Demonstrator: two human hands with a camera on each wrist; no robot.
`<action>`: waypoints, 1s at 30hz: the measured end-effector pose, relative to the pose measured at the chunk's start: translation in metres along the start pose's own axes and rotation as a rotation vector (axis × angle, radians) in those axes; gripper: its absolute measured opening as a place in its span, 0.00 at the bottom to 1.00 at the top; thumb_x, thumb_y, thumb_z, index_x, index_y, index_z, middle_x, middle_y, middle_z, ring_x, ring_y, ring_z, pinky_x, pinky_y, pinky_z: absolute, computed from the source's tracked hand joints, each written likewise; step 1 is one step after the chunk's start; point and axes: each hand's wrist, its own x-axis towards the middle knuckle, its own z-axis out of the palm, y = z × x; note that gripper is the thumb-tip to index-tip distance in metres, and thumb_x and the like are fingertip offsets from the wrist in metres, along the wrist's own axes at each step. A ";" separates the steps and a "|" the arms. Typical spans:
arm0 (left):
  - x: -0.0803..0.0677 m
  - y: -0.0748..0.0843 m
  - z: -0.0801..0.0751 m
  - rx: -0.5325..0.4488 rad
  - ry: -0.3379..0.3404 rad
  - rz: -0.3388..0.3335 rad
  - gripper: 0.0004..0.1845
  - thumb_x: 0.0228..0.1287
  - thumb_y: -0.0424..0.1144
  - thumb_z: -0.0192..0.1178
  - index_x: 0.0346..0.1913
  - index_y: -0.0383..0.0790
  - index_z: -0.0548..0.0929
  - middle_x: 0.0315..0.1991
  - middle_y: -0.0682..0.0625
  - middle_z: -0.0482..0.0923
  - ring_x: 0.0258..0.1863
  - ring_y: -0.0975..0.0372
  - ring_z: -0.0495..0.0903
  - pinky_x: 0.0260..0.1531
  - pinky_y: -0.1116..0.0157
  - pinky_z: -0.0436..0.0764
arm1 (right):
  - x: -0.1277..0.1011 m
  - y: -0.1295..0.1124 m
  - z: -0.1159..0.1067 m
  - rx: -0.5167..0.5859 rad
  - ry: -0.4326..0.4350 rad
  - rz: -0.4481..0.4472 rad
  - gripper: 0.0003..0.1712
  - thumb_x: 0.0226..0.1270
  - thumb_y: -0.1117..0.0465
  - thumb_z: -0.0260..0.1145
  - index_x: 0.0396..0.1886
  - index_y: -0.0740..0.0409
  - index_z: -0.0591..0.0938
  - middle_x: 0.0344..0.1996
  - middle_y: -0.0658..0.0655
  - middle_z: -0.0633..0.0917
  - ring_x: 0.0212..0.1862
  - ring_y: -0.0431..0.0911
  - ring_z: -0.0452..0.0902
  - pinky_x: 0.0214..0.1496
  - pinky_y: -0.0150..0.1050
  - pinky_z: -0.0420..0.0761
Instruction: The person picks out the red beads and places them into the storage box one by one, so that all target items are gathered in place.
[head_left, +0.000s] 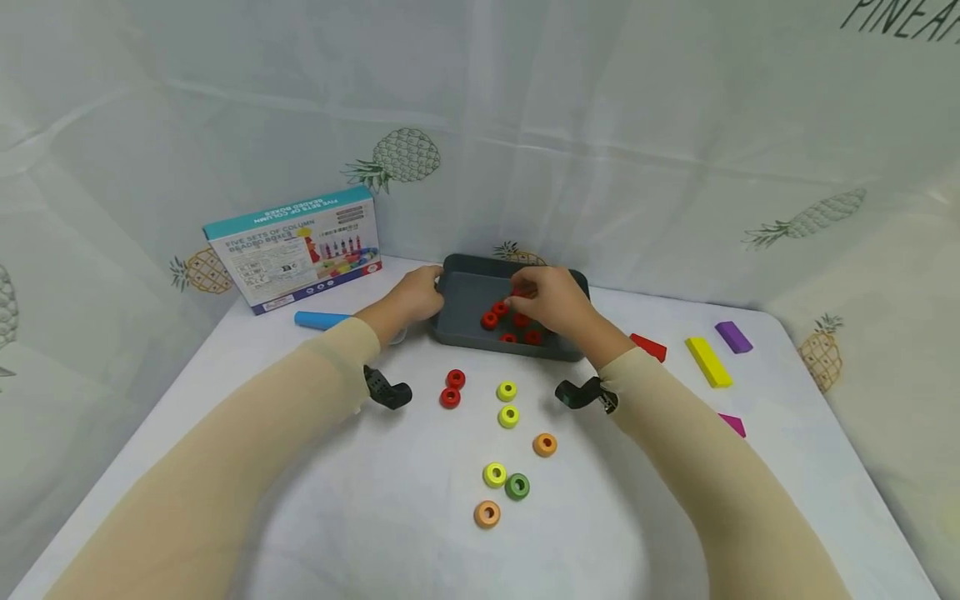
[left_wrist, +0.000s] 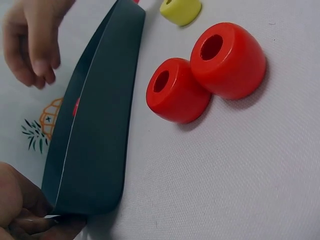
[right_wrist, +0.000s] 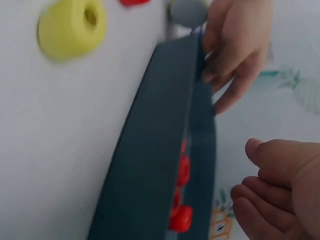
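A dark grey tray (head_left: 472,287) stands at the back of the table, with several red beads (head_left: 489,320) lying inside. My left hand (head_left: 414,293) grips the tray's left end; in the left wrist view its thumb and fingers (left_wrist: 35,227) pinch the corner. Above the tray's right half hangs my right hand (head_left: 553,298), fingers loosely bent downward over the beads. The right wrist view shows nothing between that hand's thumb and fingers (right_wrist: 265,210). Two more red beads (left_wrist: 227,60) touch each other on the cloth in front of the tray.
Yellow beads (head_left: 508,416), orange beads (head_left: 545,444) and a green bead (head_left: 517,487) lie nearer the front. A printed box (head_left: 300,250) and a blue stick (head_left: 318,320) are at left. Red, yellow (head_left: 708,362), purple (head_left: 733,337) and pink blocks lie right.
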 end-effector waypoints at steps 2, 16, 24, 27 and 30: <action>-0.001 0.000 -0.001 -0.003 0.005 -0.003 0.37 0.66 0.29 0.49 0.79 0.36 0.57 0.74 0.38 0.66 0.69 0.50 0.69 0.70 0.50 0.69 | -0.008 -0.009 -0.002 0.037 0.001 -0.027 0.22 0.68 0.54 0.71 0.58 0.57 0.83 0.51 0.56 0.87 0.52 0.48 0.84 0.54 0.44 0.84; 0.002 -0.005 0.001 -0.002 0.015 0.015 0.38 0.64 0.30 0.51 0.79 0.35 0.58 0.72 0.37 0.68 0.70 0.49 0.70 0.69 0.49 0.70 | -0.062 -0.067 0.035 0.229 -0.121 -0.241 0.17 0.61 0.59 0.76 0.49 0.59 0.86 0.46 0.55 0.88 0.50 0.49 0.86 0.55 0.38 0.84; 0.003 -0.006 0.002 -0.003 0.011 0.018 0.38 0.64 0.29 0.50 0.79 0.35 0.58 0.72 0.37 0.68 0.69 0.49 0.70 0.70 0.49 0.69 | -0.076 -0.075 0.074 0.111 -0.159 -0.341 0.18 0.62 0.58 0.76 0.49 0.61 0.86 0.44 0.53 0.89 0.47 0.44 0.85 0.52 0.35 0.83; 0.004 -0.006 0.002 -0.001 0.017 0.022 0.38 0.64 0.29 0.50 0.79 0.35 0.58 0.72 0.37 0.68 0.69 0.49 0.71 0.70 0.50 0.68 | -0.078 -0.074 0.082 0.066 -0.127 -0.363 0.17 0.61 0.57 0.76 0.48 0.59 0.87 0.42 0.51 0.89 0.45 0.41 0.84 0.51 0.33 0.83; 0.005 -0.006 0.003 0.004 0.021 0.025 0.37 0.64 0.29 0.50 0.78 0.35 0.58 0.72 0.37 0.68 0.69 0.49 0.70 0.71 0.50 0.68 | -0.078 -0.073 0.088 0.025 -0.113 -0.354 0.16 0.61 0.57 0.76 0.47 0.57 0.87 0.41 0.48 0.89 0.43 0.39 0.83 0.49 0.32 0.82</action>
